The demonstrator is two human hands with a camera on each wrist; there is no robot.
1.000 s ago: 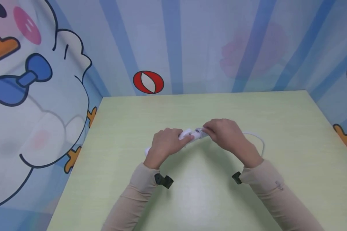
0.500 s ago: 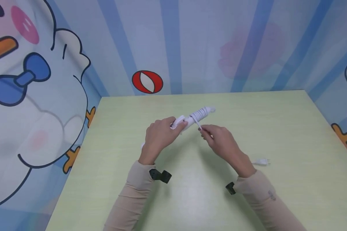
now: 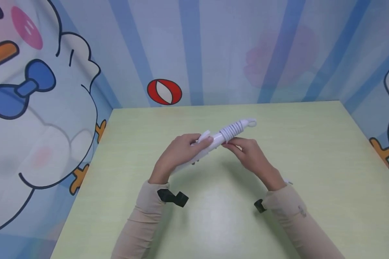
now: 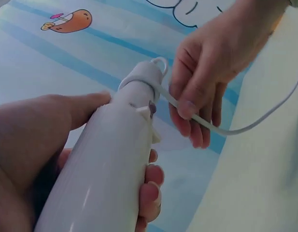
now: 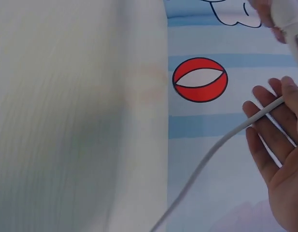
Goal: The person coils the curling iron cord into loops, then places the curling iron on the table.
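Observation:
My left hand (image 3: 183, 153) grips a white wand-shaped appliance, likely a curling iron (image 4: 107, 154), with the thumb along its top. The appliance tilts up to the right, above the table. Several turns of its white power cord (image 3: 231, 131) lie round the narrow end, beside a small loop (image 3: 252, 123). Just below those turns, my right hand (image 3: 247, 153) pinches the cord between thumb and fingers. In the right wrist view, the free cord (image 5: 202, 166) runs down from the right fingers. The plug (image 3: 288, 181) is mostly hidden behind the right sleeve.
A pale green table (image 3: 142, 129) lies beneath both hands. Printed panels with blue stripes and cartoon birds stand along its back and sides; a red-and-white ball (image 3: 164, 92) is printed on the back panel (image 3: 220, 54).
My right hand has gone from over the narrow end to beneath it, carrying the cord round. The appliance has swung up, and its wound end now points farther right.

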